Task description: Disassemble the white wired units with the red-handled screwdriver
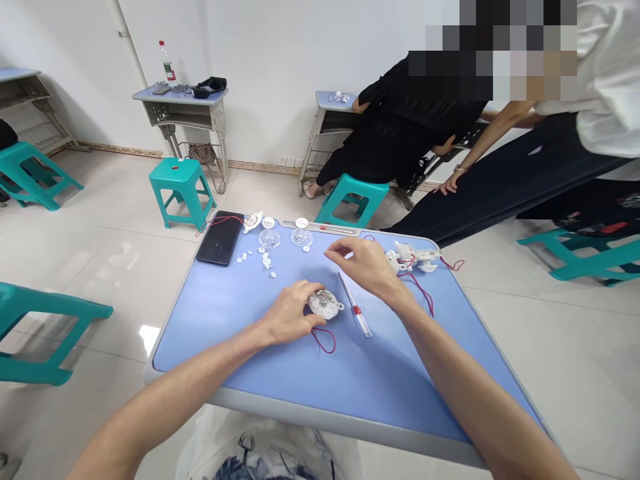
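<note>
A: What are the hands on?

B: The left hand [290,310] is wrapped around the edge of a round white casing [324,305], thumb on the near side and fingers on the far side. The right hand [367,261] is apart from it, up and to the right of the casing, with thumb and fingertips drawn close together. Whether they pinch something tiny, I cannot tell.

A: So which step is this?

B: I'd judge it close handwork on the casing, the left hand steadying and the right off it. A move from here would call for a firm left hold and a careful fingertip approach, since the parts are so small.

A: What lies next to the casing?

B: A red cord [330,348] loops out on its near side. Just to its right, a thin tool with a red band [357,310] lies on the blue desk [200,340], held by neither hand.

A: And farther out?

B: Beyond the casing and to its left, small white parts [267,262] are scattered before two clear domes [269,240], with a dark phone [220,239] farther left. Well to the casing's right sit more white pieces [427,257] with red cords. Past the desk, a person in black sits on a teal stool [356,193].
</note>
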Demonstrator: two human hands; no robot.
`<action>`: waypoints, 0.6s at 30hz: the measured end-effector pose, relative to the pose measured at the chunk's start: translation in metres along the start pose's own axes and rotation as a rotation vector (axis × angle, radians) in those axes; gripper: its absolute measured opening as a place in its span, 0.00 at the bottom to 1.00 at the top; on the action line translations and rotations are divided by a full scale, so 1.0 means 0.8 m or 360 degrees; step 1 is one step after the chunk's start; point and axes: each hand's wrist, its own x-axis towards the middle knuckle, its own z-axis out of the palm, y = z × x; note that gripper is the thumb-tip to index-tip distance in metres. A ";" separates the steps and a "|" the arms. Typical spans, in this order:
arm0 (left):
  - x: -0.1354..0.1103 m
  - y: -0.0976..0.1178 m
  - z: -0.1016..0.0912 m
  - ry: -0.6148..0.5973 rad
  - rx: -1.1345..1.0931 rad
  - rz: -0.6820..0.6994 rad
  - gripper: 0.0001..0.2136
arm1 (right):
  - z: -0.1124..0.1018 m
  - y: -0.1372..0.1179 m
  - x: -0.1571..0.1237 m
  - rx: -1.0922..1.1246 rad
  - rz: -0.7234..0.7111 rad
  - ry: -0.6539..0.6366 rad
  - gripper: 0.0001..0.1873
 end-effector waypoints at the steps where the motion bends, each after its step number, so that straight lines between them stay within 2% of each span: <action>1: 0.000 0.000 0.000 0.0000 0.0004 -0.0005 0.26 | -0.011 0.000 -0.011 0.0029 0.0016 0.0006 0.09; 4: 0.000 0.000 0.001 0.0001 0.0007 -0.0022 0.26 | -0.035 -0.004 -0.046 0.0070 0.0048 -0.0074 0.10; 8: 0.000 0.000 0.002 0.0021 -0.0013 -0.0021 0.26 | -0.042 -0.012 -0.076 0.0189 0.0065 -0.0120 0.11; 12: 0.000 0.001 0.001 0.0032 -0.0017 -0.0014 0.25 | -0.037 -0.019 -0.084 0.0161 0.0029 -0.0178 0.10; 18: 0.001 0.003 0.000 0.0030 -0.0007 -0.0018 0.23 | -0.033 -0.026 -0.084 0.0076 0.0099 -0.0363 0.11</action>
